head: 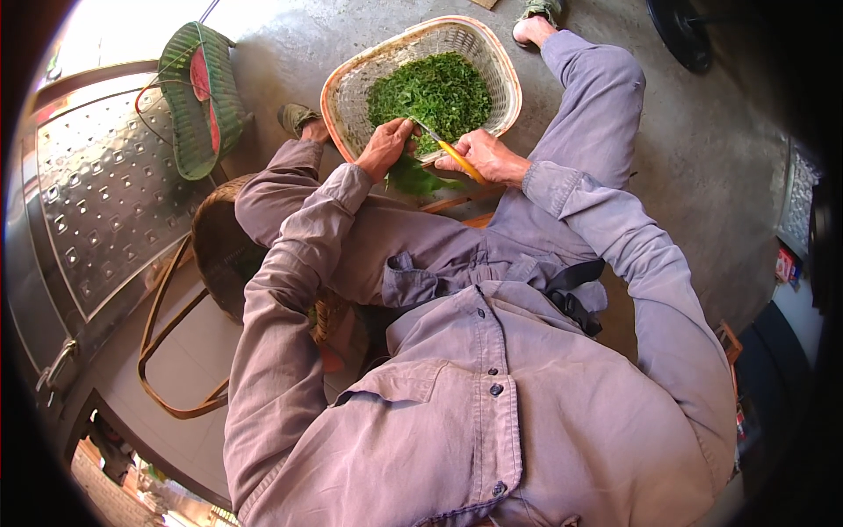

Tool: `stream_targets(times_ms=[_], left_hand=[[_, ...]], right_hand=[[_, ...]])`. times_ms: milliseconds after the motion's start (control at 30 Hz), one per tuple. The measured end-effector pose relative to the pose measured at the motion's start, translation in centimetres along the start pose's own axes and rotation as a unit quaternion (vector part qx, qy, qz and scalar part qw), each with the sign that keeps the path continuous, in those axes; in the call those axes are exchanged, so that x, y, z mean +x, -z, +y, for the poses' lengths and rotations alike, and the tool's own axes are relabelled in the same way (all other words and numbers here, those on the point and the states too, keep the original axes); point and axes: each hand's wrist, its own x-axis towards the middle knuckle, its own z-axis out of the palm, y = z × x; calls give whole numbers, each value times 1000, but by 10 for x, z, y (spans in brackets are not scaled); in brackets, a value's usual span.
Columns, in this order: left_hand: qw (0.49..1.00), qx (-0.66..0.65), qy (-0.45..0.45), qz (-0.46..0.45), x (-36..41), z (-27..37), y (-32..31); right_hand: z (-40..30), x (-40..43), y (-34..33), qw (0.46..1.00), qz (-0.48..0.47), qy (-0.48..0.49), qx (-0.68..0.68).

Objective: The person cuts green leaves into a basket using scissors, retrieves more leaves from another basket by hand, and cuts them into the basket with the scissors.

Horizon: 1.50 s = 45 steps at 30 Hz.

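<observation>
A white plastic basket (339, 99) with an orange rim stands on the floor between my feet, with a heap of cut green leaves (435, 92) in it. Over its near edge, my left hand (387, 146) pinches a green leaf (418, 176), whose blade hangs below the fingers. My right hand (486, 158) is closed around the yellow handle of a pair of scissors (456, 156). The metal blades point to the left and reach the fingertips of my left hand. How far the blades are parted I cannot tell.
Left of the basket is a green woven carrier (174, 99) with red pieces, by an embossed metal door (112, 197). A brown woven basket (220, 253) with a long handle sits beside my left leg. A round black base (681, 36) stands at the upper right.
</observation>
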Motion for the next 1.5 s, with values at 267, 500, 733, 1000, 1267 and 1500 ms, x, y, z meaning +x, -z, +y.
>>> stream_targets(times_ms=[267,500,733,1000,1267,1500], left_hand=[[997,-69,11,-26,0,2,7],[998,-57,-20,-29,2,-3,5],[998,-34,1,-43,1,1,6],[1000,14,-21,13,2,-3,5],[999,-11,-39,18,-1,-2,3],[997,-37,-5,-64,-8,8,0]], right_hand=[[1,-8,4,994,-38,-42,94],[-3,-7,-1,998,1,-13,64],[-7,-6,-1,999,0,-18,35],[-1,-9,1,999,31,7,20],[-4,-16,1,997,-28,-12,78],[1,-4,-2,999,7,-1,44]])
